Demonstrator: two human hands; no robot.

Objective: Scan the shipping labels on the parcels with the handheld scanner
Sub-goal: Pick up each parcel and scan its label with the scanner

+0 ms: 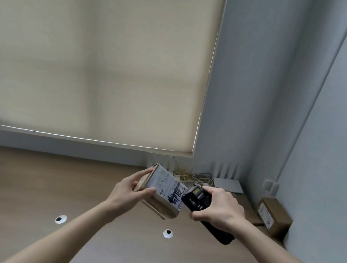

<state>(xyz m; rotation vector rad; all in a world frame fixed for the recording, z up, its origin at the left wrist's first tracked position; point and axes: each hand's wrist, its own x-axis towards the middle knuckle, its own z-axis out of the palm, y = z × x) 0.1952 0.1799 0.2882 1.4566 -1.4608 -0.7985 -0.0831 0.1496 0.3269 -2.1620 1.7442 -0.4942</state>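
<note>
A small brown cardboard parcel (pixel 163 190) is held up above the wooden desk, tilted, with its white shipping label (pixel 168 189) facing me; the label carries printed text and dark scribbled marks. My left hand (pixel 131 193) grips the parcel at its left end, thumb on the label side. My right hand (pixel 219 209) holds a black handheld scanner (pixel 197 198), whose head sits right beside the label's right edge. The scanner's handle sticks out below my right hand.
A second brown parcel (pixel 273 215) with a label stands on the desk in the right corner against the wall. White cables (pixel 192 177) and a white box (pixel 229 185) lie at the back. The wooden desk (pixel 43 190) has two round grommets (pixel 61 219).
</note>
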